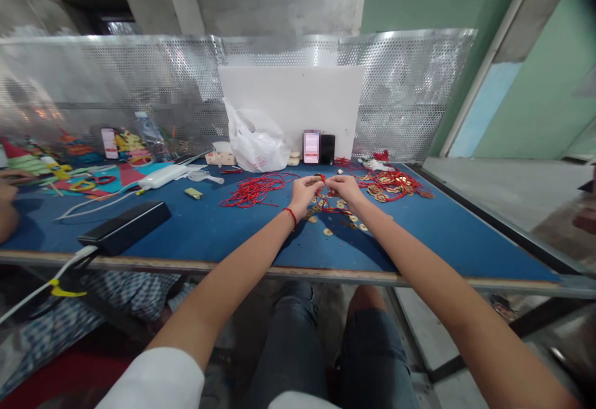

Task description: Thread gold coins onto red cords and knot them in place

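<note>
My left hand (305,194) and my right hand (343,188) come close together above the blue table. Both pinch a red cord (323,179), with a dark coin-like piece at the left fingertips. Cord ends hang below the fingers. Loose gold coins (328,232) lie scattered under and in front of my hands. Left of them is a loose bundle of red cord (256,189). To the right sits a pile of coins tied with red cord (395,184). Fine detail between the fingertips is too small to make out.
A white plastic bag (259,142), a lit phone (311,147) and a dark phone (328,149) stand at the back. A black box (125,228) and a white power strip (162,176) lie left. Another person's hand (7,204) shows at the far left.
</note>
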The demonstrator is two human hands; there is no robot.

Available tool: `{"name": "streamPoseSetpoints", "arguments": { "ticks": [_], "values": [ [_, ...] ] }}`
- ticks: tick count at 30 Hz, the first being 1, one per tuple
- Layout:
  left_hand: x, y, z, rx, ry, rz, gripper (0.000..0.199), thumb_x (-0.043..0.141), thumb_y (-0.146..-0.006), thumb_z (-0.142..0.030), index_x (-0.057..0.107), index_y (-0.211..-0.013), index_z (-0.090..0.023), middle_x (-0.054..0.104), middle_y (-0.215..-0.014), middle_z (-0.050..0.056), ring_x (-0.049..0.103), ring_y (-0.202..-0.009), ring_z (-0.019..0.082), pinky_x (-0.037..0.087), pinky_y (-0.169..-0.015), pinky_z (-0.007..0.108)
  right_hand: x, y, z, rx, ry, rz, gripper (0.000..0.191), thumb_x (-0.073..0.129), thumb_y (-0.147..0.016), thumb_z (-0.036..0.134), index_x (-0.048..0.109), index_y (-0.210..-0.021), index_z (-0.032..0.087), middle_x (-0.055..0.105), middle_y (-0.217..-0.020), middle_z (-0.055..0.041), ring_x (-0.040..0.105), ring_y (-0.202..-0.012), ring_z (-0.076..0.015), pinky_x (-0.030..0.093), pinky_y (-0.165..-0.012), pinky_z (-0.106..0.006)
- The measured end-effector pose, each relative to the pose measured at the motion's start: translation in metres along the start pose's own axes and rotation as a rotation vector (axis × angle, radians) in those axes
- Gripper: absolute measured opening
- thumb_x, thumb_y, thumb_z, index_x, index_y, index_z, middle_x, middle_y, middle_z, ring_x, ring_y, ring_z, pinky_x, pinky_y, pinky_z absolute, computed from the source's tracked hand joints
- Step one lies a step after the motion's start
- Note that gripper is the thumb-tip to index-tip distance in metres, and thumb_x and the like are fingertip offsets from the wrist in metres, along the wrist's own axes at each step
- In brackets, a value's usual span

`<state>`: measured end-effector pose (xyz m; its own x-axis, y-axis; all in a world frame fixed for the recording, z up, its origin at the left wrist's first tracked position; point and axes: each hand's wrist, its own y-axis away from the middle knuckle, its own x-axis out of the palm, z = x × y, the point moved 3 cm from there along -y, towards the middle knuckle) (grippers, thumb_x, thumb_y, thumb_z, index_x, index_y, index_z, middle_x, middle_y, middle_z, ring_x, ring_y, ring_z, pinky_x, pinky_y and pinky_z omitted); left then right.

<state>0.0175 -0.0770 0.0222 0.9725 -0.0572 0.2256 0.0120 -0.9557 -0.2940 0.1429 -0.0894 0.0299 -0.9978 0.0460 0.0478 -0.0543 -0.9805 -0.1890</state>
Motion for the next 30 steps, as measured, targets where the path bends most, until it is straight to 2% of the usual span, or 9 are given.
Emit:
{"name": "streamPoseSetpoints", "arguments": {
  "ticks": [3, 6, 8, 10, 13, 17, 21, 26, 30],
  "values": [
    [0.000, -0.001, 0.001, 0.010, -0.022, 0.024, 0.008, 0.067, -0.061, -0.008, 0.068, -0.068, -0.012, 0.066, -0.065, 0.003, 0.057, -0.061, 0.012, 0.046, -0.069, 0.028, 0.002, -0.002, -0.001, 0.049, -0.072, 0.045, 0.008, 0.058, -0.069, 0.011, 0.058, -0.061, 0.013, 0.051, -0.054, 0.0016, 0.046, -0.049, -0.0073, 0.043, -0.053, -0.021],
    [0.001, 0.000, 0.002, -0.001, -0.017, 0.047, 0.007, 0.066, -0.061, -0.009, 0.068, -0.067, -0.012, 0.066, -0.066, 0.003, 0.058, -0.063, 0.013, 0.046, -0.071, 0.029, 0.005, -0.002, -0.004, 0.180, -0.206, 0.106, 0.008, 0.054, -0.069, 0.008, 0.054, -0.062, 0.013, 0.052, -0.054, 0.0010, 0.046, -0.048, -0.0070, 0.042, -0.052, -0.020],
    [0.001, 0.001, 0.002, -0.024, -0.022, 0.059, 0.006, 0.067, -0.061, -0.011, 0.068, -0.067, -0.013, 0.065, -0.064, 0.003, 0.058, -0.063, 0.013, 0.046, -0.071, 0.029, 0.006, -0.001, -0.006, 0.270, -0.252, 0.125, 0.010, 0.051, -0.070, 0.008, 0.052, -0.062, 0.013, 0.046, -0.050, 0.0027, 0.039, -0.043, -0.0054, 0.038, -0.046, -0.019],
    [0.000, 0.002, 0.002, -0.036, -0.031, 0.067, 0.006, 0.067, -0.061, -0.012, 0.068, -0.068, -0.012, 0.064, -0.062, 0.002, 0.057, -0.062, 0.013, 0.045, -0.070, 0.029, 0.004, 0.000, -0.005, 0.308, -0.232, 0.128, 0.014, 0.051, -0.073, 0.011, 0.048, -0.061, 0.015, 0.037, -0.045, 0.0060, 0.027, -0.037, -0.0036, 0.025, -0.037, -0.018],
    [0.000, 0.002, 0.000, -0.030, -0.038, 0.069, 0.007, 0.068, -0.062, -0.013, 0.067, -0.068, -0.012, 0.063, -0.060, 0.002, 0.055, -0.060, 0.012, 0.044, -0.067, 0.027, 0.000, 0.000, -0.003, 0.222, -0.108, 0.106, 0.012, 0.057, -0.074, 0.018, 0.050, -0.064, 0.015, 0.028, -0.043, 0.0092, 0.016, -0.035, -0.0027, 0.009, -0.035, -0.019],
    [0.001, 0.003, -0.001, -0.040, -0.041, 0.073, 0.004, 0.067, -0.063, -0.012, 0.065, -0.066, -0.012, 0.064, -0.062, 0.003, 0.056, -0.059, 0.011, 0.044, -0.066, 0.026, -0.002, 0.001, -0.003, 0.115, 0.045, 0.056, 0.011, 0.063, -0.069, 0.024, 0.058, -0.069, 0.014, 0.026, -0.040, 0.0099, 0.016, -0.035, -0.0035, 0.009, -0.037, -0.021],
    [0.001, 0.004, -0.001, -0.083, -0.055, 0.072, 0.005, 0.067, -0.065, -0.012, 0.064, -0.061, -0.013, 0.063, -0.059, 0.003, 0.055, -0.058, 0.011, 0.042, -0.062, 0.024, -0.002, 0.002, -0.001, 0.017, 0.109, 0.009, 0.012, 0.062, -0.065, 0.027, 0.059, -0.065, 0.015, 0.036, -0.042, 0.0070, 0.022, -0.038, -0.0048, 0.015, -0.039, -0.022],
    [0.001, 0.000, 0.003, -0.242, 0.056, 0.125, 0.009, 0.067, -0.067, -0.017, 0.062, -0.059, -0.014, 0.059, -0.054, 0.001, 0.052, -0.052, 0.010, 0.039, -0.053, 0.021, -0.001, 0.000, 0.006, -0.167, 0.173, -0.004, 0.013, 0.063, -0.061, 0.028, 0.059, -0.061, 0.016, 0.053, -0.054, 0.0012, 0.044, -0.052, -0.0090, 0.035, -0.052, -0.023],
    [0.003, -0.001, 0.004, -0.310, 0.218, 0.197, 0.007, 0.065, -0.070, -0.019, 0.062, -0.068, -0.013, 0.062, -0.062, 0.002, 0.057, -0.058, 0.011, 0.042, -0.056, 0.021, -0.002, -0.003, 0.008, -0.288, 0.245, -0.013, 0.015, 0.062, -0.062, 0.031, 0.060, -0.061, 0.016, 0.054, -0.054, 0.0007, 0.047, -0.055, -0.0111, 0.036, -0.055, -0.024]
  ]
}}
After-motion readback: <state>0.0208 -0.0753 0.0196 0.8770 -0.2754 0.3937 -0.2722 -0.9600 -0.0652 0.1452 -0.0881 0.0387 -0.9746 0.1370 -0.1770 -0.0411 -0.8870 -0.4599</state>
